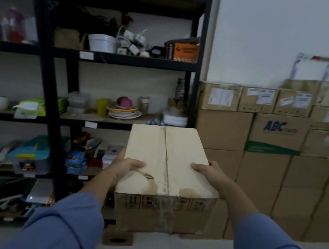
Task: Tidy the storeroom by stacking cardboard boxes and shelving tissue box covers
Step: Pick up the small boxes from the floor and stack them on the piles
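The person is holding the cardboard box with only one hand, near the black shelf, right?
Not quite. Both hands hold it: the left hand grips the cardboard box on its left side, and the right hand grips its right side. The rest is right: the box is near the black shelf. The head view shows this.

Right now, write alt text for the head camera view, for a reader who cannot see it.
A left hand and right hand in blue sleeves grip a closed cardboard box by its sides, thumbs on top. On the left stands a black shelf crowded with dishes and clutter; on the right, stacked boxes line a white wall.
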